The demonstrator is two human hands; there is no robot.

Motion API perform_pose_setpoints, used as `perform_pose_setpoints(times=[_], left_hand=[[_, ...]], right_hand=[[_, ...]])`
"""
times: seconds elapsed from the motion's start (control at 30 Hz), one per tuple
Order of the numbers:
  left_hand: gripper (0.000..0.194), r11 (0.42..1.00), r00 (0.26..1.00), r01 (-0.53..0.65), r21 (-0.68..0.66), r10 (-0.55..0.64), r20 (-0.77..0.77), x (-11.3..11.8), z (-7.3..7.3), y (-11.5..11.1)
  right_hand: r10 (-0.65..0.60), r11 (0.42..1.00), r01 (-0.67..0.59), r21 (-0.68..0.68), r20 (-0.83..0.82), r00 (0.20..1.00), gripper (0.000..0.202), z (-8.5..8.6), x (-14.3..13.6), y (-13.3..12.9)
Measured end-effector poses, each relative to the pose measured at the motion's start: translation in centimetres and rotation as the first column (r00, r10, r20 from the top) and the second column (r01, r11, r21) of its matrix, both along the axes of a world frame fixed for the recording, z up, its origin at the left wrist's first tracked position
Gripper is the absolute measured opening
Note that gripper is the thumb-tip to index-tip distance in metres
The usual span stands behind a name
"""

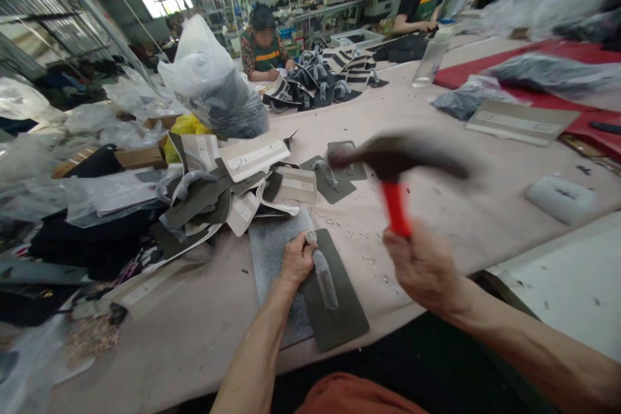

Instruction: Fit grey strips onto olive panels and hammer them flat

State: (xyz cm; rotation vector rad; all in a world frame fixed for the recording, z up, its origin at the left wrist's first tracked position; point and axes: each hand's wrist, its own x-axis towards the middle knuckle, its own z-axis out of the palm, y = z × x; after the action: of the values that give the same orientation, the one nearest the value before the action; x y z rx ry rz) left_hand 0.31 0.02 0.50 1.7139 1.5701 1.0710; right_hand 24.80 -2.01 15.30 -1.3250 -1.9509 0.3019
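Hammer (394,173): dark curved head, blurred; red handle; raised. Panel (346,299): olive-grey, rounded corners, lying flat, plastic-wrapped strap (326,279) attached. Small tool (311,237): pale round end uppermost, near panel's far end.

Left hand (295,262) is down at 6 o'clock, curled snug, left forearm (264,339) angled toward 1ish; right hand (424,265)'s up at 4, clenched, right forearm (524,343) aiming at 10.

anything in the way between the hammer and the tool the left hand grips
Nothing visible: the hammer, in the right hand, is raised clear of the tool in the left hand. The panel seen between them lies on the table, apparently beyond the path.
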Motion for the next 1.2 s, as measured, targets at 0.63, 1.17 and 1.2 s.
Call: perform_pose_setpoints(times=[0.63,1.17,1.2], left_hand=[[0.015,1.0,0.999,-0.009,0.017,0.008,0.052,-0.2,0.2,-0.2],[0.03,0.89,0.763,-0.45,-0.069,0.424,0.488,-2.2,2.2,-0.5],[0.03,0.881,0.77,-0.471,-0.042,0.433,0.468,-2.8,2.8,-1.0]], right_hand=[[0.346,0.938,-0.317,-0.139,0.314,0.884,0.047,-10.2,-2.4,0.7],[0.392,0.903,-0.427,-0.054,0.512,0.764,0.027,-8.6,-6.6,1.7],[0.309,0.942,-0.332,-0.051,0.519,0.797,0.031,-7.6,-6.6,2.4]])
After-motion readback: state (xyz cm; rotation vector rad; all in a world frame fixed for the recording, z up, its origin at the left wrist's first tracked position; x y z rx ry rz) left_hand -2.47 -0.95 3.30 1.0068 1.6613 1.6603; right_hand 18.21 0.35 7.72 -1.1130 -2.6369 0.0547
